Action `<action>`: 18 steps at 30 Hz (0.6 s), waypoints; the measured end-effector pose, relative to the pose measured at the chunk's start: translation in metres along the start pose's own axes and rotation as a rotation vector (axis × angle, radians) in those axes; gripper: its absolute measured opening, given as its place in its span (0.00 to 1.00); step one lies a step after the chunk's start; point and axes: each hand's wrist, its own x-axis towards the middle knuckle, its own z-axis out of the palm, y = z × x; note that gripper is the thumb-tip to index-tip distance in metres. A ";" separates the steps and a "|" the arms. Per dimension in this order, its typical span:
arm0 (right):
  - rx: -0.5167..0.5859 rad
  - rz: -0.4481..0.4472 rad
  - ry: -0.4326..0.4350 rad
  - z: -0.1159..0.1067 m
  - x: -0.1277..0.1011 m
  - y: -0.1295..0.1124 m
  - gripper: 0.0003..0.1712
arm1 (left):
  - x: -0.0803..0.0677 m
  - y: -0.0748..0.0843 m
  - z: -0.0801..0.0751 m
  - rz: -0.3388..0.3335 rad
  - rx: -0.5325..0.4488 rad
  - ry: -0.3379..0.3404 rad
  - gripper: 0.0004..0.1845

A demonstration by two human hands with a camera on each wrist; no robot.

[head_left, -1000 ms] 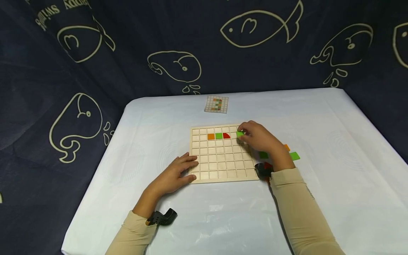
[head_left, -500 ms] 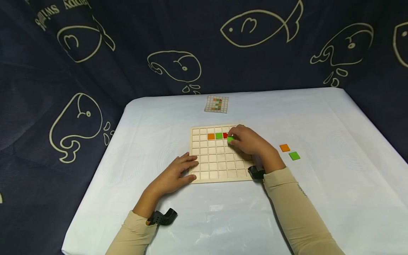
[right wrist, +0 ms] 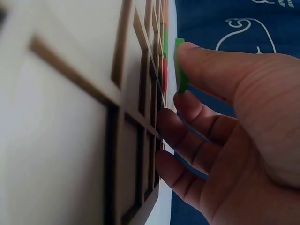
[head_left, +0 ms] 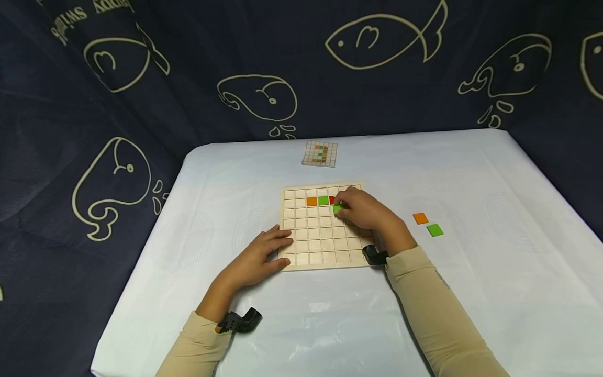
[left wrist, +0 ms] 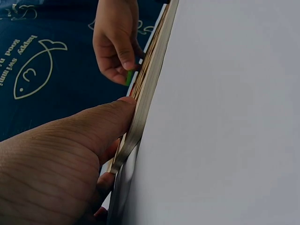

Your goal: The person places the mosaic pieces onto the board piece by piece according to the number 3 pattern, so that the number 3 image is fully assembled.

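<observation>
A light wooden grid board (head_left: 301,244) lies on the table. Orange (head_left: 312,201) and green (head_left: 323,200) square tiles and a partly covered red tile (head_left: 332,200) sit side by side in one of its upper rows. Just below the red one, my right hand (head_left: 365,209) pinches a green tile (right wrist: 180,65) between thumb and index finger, close over the board. In the right wrist view the other fingertips are right at the grid. My left hand (head_left: 256,259) rests with spread, relaxed fingers on the board's left edge, thumb near the lower corner.
An orange tile (head_left: 421,218) and another green tile (head_left: 435,230) lie on the white table (head_left: 494,272) to the right of the board. Behind the board is a small printed pattern card (head_left: 320,154). A dark cloth (head_left: 301,57) with fish drawings hangs behind the table.
My right hand has carried the green tile left and slightly down, from the board's right side to just below the red tile. My left hand has stayed put.
</observation>
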 end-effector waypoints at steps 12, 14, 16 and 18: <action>-0.042 0.000 0.012 0.006 0.002 0.004 0.11 | 0.000 -0.001 0.001 0.001 0.010 0.001 0.27; -0.043 0.006 0.010 0.006 0.003 0.004 0.11 | 0.000 0.000 0.000 0.001 0.010 0.001 0.27; -0.045 0.012 0.007 0.006 0.003 0.004 0.11 | 0.000 0.000 0.000 -0.001 0.009 0.001 0.27; -0.045 0.012 0.007 0.006 0.003 0.004 0.12 | 0.000 0.000 0.000 0.000 0.008 0.001 0.27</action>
